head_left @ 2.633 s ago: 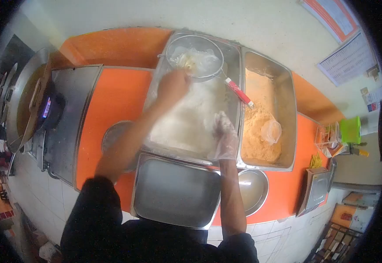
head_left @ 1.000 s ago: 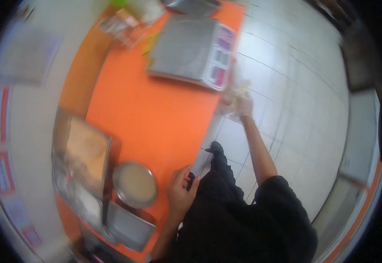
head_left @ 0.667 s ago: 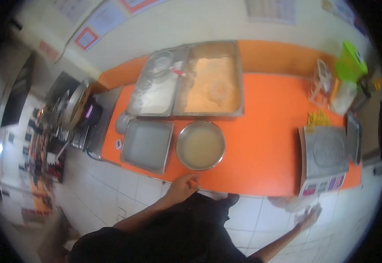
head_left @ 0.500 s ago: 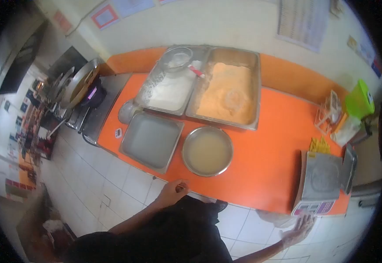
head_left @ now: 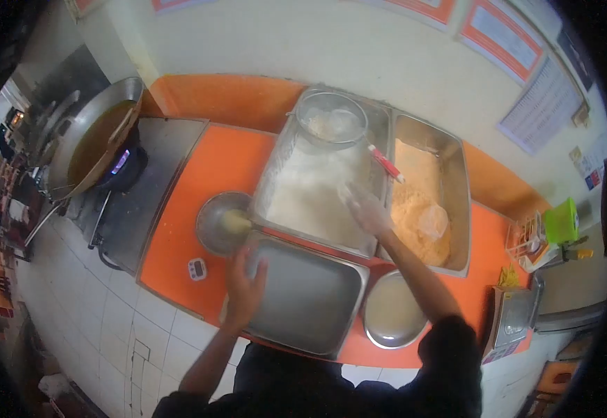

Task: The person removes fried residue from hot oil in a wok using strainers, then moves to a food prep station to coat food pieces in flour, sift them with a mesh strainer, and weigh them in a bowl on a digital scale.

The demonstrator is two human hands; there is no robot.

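Note:
My left hand (head_left: pixel 245 284) is held over the left side of a grey rectangular metal tray (head_left: pixel 366 279), its fingers apart and holding nothing. Just beyond its fingertips, a blurred pale yellow lump (head_left: pixel 236 221) shows at a round metal bowl (head_left: pixel 209 226). My right hand (head_left: pixel 367 211), in a clear plastic glove, stretches open over the deep pan of white powder (head_left: pixel 303 188). Whether it touches the powder I cannot tell. A wire sieve (head_left: pixel 331 117) rests at that pan's back. Right of it stands a pan of orange powder (head_left: pixel 415 157) with a clear cup (head_left: pixel 433 221) in it.
A steel bowl of cloudy liquid (head_left: pixel 392 306) stands below my right forearm. On the left, a large wok of oil (head_left: pixel 98 139) sits on a burner. A small white timer (head_left: pixel 197 269) lies on the orange counter (head_left: pixel 178 209). A scale (head_left: pixel 516 313) stands far right.
The view has moved left and closer to the counter. My left hand has risen from the counter's front edge to the grey tray; my right hand has gone from beside the scale to the white powder.

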